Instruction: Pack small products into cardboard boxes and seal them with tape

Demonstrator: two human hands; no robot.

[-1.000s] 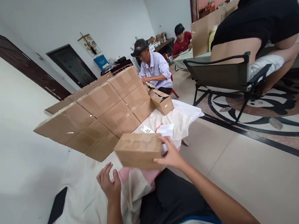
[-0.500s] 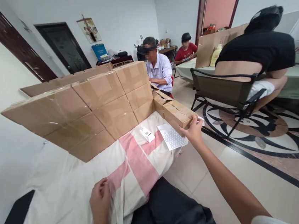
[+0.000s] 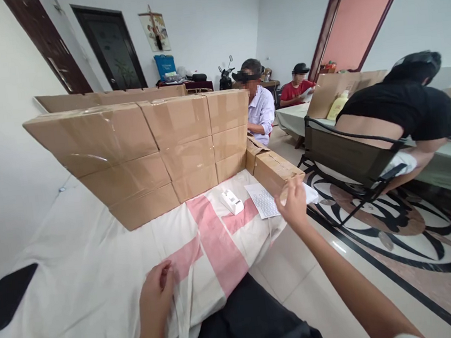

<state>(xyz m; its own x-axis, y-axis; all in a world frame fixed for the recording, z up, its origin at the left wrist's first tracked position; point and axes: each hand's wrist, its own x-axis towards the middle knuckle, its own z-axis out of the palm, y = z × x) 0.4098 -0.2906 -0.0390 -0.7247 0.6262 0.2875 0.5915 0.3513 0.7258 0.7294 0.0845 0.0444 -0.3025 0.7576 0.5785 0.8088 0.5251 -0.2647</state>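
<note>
At the near end of a low cardboard box (image 3: 276, 168), my right hand (image 3: 292, 205) has its fingers bent around a white piece (image 3: 311, 194) that sticks out on the right. Its kind is hard to make out, and the hand covers part of it. My left hand (image 3: 156, 289) rests on the pink-and-white cloth (image 3: 217, 240), fingers loosely curled with nothing visible in them. Between the hands and the boxes lie a small white carton (image 3: 232, 201) with a barcode and a printed white sheet (image 3: 261, 200), its right edge close to my right hand.
Stacked cardboard boxes (image 3: 182, 121) form a wall at the back of the cloth. A black flat object (image 3: 7, 298) lies far left. One person (image 3: 261, 106) sits behind the boxes, another in a folding chair (image 3: 350, 153) on the right, a third (image 3: 296, 87) farther back.
The view has tilted up and turned left. My right hand has come slightly off the box's end, and more of the white piece shows. My left hand stays on the cloth.
</note>
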